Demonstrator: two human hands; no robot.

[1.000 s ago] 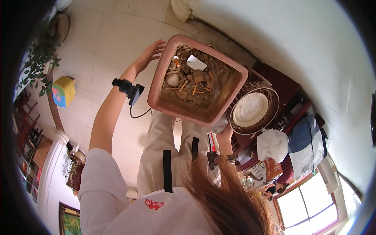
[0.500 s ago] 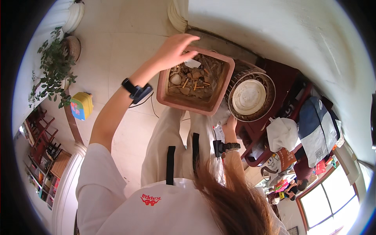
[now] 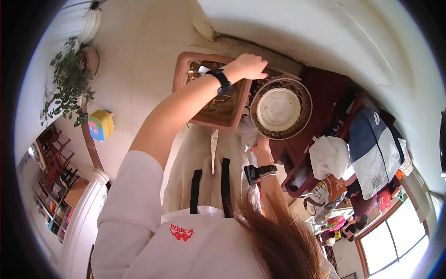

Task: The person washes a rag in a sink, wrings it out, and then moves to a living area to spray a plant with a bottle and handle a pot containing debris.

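Note:
My left hand (image 3: 251,66) reaches over the far right corner of a square terracotta-coloured planter (image 3: 179,74), thumb and fingers apart. Its forearm crosses the planter and hides part of the soil and debris inside. Just right of that hand is a round brown basket (image 3: 306,104) with a white round dish (image 3: 278,109) inside. Low at the basket's near left side is my right hand (image 3: 262,144), its fingers mostly hidden. Crumpled clear plastic, seemingly a bag (image 3: 247,136), shows beside it, and the hand appears closed on it.
A dark red wooden cabinet (image 3: 320,93) stands right of the basket, bearing a white plastic bag (image 3: 329,156) and a blue-and-white bag (image 3: 375,149). At the left are a potted plant (image 3: 69,88) and a small yellow-and-blue stool (image 3: 101,125). A wall curves along the far right.
My left hand has moved right, from the planter's far left rim to its far right corner. The planter and basket appear shifted left in view. My right hand stays beside the basket.

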